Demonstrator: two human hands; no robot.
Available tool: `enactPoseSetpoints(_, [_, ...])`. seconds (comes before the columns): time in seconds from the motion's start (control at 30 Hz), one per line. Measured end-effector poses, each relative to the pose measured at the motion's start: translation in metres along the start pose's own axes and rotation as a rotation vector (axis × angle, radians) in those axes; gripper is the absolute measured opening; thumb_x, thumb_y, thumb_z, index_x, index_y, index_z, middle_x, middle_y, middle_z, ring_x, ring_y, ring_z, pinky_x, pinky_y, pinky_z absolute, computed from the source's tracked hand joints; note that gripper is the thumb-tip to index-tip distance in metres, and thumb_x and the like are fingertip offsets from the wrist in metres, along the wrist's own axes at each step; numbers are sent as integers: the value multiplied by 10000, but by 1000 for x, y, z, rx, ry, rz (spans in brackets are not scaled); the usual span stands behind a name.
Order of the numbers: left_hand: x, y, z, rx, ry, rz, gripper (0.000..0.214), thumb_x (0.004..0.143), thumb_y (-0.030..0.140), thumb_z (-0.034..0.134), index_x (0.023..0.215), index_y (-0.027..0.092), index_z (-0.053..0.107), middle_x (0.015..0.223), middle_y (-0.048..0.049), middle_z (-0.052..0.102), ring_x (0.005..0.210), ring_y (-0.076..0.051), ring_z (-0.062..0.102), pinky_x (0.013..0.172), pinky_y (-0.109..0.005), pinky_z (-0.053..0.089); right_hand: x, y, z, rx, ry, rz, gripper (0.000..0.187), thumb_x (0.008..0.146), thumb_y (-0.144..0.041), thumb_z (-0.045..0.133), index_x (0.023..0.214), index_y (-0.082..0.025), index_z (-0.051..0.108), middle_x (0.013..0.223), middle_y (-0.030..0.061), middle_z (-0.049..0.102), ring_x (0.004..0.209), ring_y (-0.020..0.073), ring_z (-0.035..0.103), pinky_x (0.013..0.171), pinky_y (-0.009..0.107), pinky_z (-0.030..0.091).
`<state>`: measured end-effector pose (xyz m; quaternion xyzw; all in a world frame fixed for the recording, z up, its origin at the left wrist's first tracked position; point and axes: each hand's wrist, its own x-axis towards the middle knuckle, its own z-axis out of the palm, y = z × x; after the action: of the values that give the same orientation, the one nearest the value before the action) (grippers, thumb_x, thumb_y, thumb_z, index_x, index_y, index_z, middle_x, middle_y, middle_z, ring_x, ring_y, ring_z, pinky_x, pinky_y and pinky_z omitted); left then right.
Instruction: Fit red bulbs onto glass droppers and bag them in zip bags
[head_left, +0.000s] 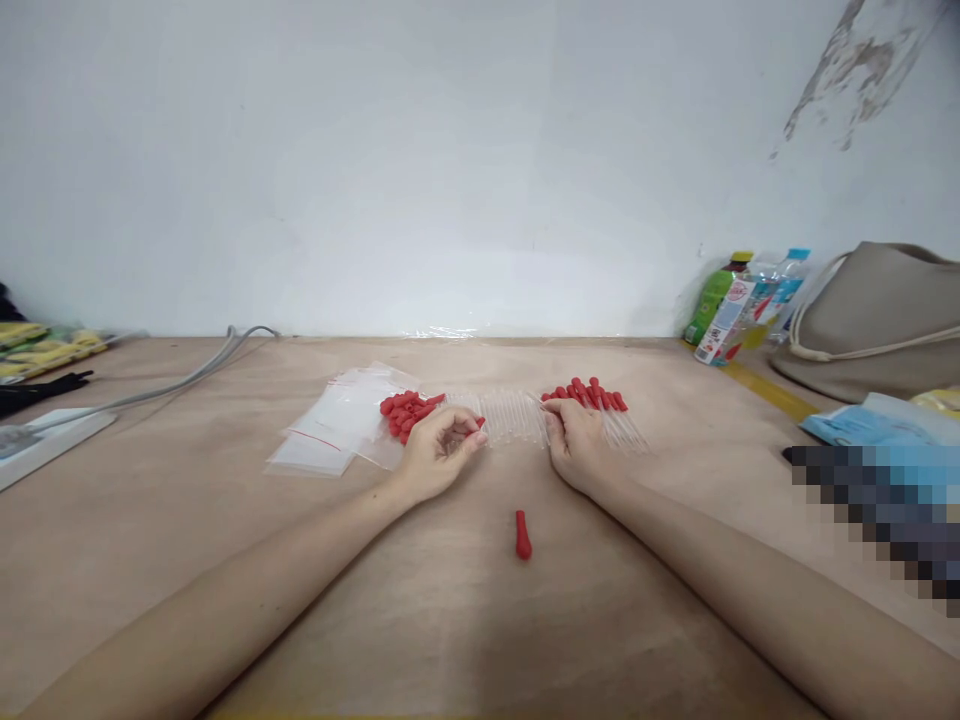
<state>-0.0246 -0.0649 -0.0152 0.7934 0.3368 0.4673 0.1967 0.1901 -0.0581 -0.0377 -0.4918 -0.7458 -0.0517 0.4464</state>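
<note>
My left hand (439, 450) is curled in a pinch with a small red rubber bulb showing at its fingertips. Just behind it lies a pile of loose red bulbs (405, 410). My right hand (574, 440) is closed, its fingers touching a row of clear glass dropper tubes (510, 415) spread between the two hands. Behind that hand lie several finished droppers with red bulbs (589, 395). A single red bulb (523, 535) lies alone on the wooden table (450, 620) nearer to me.
Clear zip bags (337, 425) lie left of the bulbs. A grey cable (187, 375) and a white power strip (45, 445) are at far left. Bottles (742, 300), a beige bag (877, 315) and blue packets (877, 420) stand at the right, by the white wall.
</note>
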Motion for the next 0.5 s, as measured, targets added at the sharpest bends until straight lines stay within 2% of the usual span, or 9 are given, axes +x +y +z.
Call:
enactPoseSetpoints(0.13, [-2,-8,4,-19,25,-91,164,764,288,588,738,160,490,830,-33,569,702,-120,579,617,-243,493,-3,-8,-6,-27,-78,-105,213,875,-228,333,946,-167,525,830,62,599,770,169,540,766,326,297])
enactPoseSetpoints(0.23, [-3,-12,5,-42,-4,-119,204,771,280,586,920,165,509,919,-52,606,798,-155,629,706,-286,527,-5,-11,-8,-39,-111,-170,211,887,-252,346,901,-168,539,787,40,601,744,147,537,755,309,286])
enactPoseSetpoints(0.3, [-4,-14,5,27,-23,-87,269,784,280,574,1025,168,536,1044,-83,607,928,-189,616,808,-331,514,-5,-13,-8,-37,-113,-189,206,889,-258,363,879,-166,548,771,34,609,729,136,538,762,307,280])
enactPoseSetpoints(0.37, [-4,-14,4,144,-31,-31,251,799,284,555,1023,176,593,1122,-94,592,1016,-210,580,889,-370,474,-6,-15,-8,-39,-114,-208,206,890,-262,371,874,-165,553,774,36,617,727,134,540,767,310,276])
enactPoseSetpoints(0.5, [-4,-11,3,245,-33,39,215,811,285,539,972,193,647,1133,-81,598,1029,-209,571,924,-386,448,-6,-17,-8,-67,-144,-234,221,893,-263,365,861,-169,562,792,38,626,728,134,536,767,315,269])
